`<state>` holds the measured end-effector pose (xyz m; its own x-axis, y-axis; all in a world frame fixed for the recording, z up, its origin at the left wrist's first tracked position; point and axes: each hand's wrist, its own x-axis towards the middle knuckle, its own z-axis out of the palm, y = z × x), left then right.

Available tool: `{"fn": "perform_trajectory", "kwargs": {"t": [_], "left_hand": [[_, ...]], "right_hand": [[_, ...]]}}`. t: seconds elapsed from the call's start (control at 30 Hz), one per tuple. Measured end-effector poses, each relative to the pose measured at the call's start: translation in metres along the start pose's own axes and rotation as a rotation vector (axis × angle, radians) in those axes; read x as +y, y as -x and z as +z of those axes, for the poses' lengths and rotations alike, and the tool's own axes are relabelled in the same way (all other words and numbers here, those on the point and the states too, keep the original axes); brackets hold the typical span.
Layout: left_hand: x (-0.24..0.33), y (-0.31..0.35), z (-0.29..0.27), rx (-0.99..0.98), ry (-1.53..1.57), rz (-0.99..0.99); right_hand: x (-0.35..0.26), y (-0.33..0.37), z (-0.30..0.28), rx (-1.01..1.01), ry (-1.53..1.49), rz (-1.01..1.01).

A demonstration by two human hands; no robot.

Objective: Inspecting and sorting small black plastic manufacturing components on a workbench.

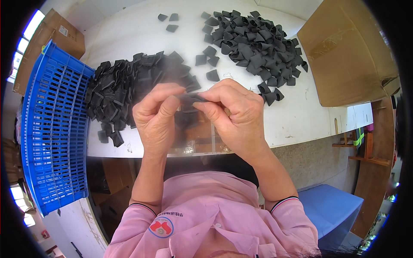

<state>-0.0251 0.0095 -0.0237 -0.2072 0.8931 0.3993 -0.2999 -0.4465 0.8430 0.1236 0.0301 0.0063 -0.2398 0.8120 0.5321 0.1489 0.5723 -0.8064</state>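
Between my two hands, raised above the white table (297,122), is a small black fabric piece (189,101), partly hidden by fingers. My left hand (157,118) pinches its left side with thumb and fingertips. On its right side, my right hand (234,114) grips it between thumb and bent fingers. A dense pile of flat black fabric pieces (116,88) lies to the left behind my left hand. Farther off at the right is a heap of black pieces (258,45), many curled into open loops. Several loose ones lie between the piles.
A blue plastic crate (56,129) stands at the table's left edge, with a cardboard box (62,34) behind it. A large cardboard box (348,56) sits at the right end. Below right is a blue stool (329,208). Three loose pieces (172,28) lie toward the back.
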Motion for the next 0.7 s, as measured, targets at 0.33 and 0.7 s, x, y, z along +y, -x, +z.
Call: {"fn": "perform_trajectory", "kwargs": {"t": [0.33,0.7], "left_hand": [[-0.006,0.003,-0.006,-0.013,0.194,-0.079],[0.011,-0.005,0.013,-0.108,-0.282,0.076]], "right_hand": [[-0.001,-0.009,-0.003,-0.074,0.005,0.031],[0.017,0.006,0.007,0.038,-0.077,-0.017]]}}
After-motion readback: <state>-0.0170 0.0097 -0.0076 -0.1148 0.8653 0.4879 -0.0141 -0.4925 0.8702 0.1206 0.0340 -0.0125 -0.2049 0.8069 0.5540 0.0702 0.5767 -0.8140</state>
